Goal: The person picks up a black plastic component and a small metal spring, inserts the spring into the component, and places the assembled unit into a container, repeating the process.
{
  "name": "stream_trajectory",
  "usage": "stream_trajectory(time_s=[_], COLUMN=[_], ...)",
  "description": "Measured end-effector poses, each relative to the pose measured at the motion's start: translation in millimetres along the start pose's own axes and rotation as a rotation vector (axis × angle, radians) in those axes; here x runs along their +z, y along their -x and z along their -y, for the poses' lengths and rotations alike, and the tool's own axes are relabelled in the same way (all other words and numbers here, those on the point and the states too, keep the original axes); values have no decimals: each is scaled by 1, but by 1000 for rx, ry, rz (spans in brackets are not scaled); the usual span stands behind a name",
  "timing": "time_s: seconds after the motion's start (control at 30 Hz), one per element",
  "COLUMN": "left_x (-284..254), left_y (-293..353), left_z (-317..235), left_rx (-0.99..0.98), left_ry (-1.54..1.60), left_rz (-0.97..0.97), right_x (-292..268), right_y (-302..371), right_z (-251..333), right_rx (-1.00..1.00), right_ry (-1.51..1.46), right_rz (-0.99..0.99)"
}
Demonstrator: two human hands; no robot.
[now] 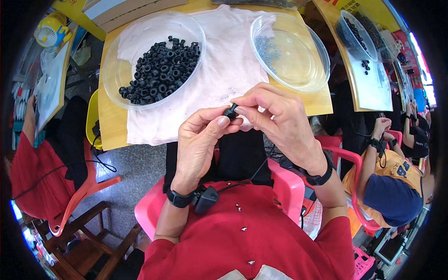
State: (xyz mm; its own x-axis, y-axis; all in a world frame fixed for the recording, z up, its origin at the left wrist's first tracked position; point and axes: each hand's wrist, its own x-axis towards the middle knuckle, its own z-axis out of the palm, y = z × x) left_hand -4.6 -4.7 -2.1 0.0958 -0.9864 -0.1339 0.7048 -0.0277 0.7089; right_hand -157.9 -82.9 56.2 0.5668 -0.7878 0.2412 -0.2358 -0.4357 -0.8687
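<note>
So right now I've got one small black ring-shaped plastic piece (230, 111) pinched between both hands, held up in front of my chest just off the near edge of the small yellow-topped wooden table (108, 122). My left hand (199, 140) is closed narrow on it, thumb pressing up against its side, and my right hand (280, 122) is nipping it from the top with thumb and forefinger, the other fingers curled loose. I'd guess this thing weighs next to nothing and is stiff, with a matte finish that isn't slippery, so the only real trouble is how tiny it is: fingertip grip on the outer rim is the way to go, since a whole-hand grab would just lose it. Doesn't look fragile at all. The rest of them, a heap of black rings (161, 70), sit in a clear round plastic bowl (116, 88) toward the table's left side. A second clear round bowl (308, 70) by the right edge holds a scatter of tiny silvery metal bits (268, 50), too small to tell exactly what they are, probably heavier for their size and easy to drop. Both bowls rest on a soft, slightly wrinkled white cloth (224, 70) spread over the tabletop, which should keep dropped parts from bouncing away.
</note>
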Motion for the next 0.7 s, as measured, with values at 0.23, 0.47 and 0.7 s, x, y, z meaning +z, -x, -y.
stream_trajectory(time_s=[0.23, 0.47, 0.7], left_x=[-2, -2, 3], left_y=[1, -2, -6], left_z=[2, 8, 1], left_rx=[-27, -19, -6], left_ry=[68, 60, 21], left_rz=[-1, -51, -98], right_x=[0, 8, 3], right_y=[-2, -2, -12], right_z=[-2, -9, -10], right_rx=[-13, 10, -57], right_ry=[-1, -33, 36], right_rz=[37, 15, 14])
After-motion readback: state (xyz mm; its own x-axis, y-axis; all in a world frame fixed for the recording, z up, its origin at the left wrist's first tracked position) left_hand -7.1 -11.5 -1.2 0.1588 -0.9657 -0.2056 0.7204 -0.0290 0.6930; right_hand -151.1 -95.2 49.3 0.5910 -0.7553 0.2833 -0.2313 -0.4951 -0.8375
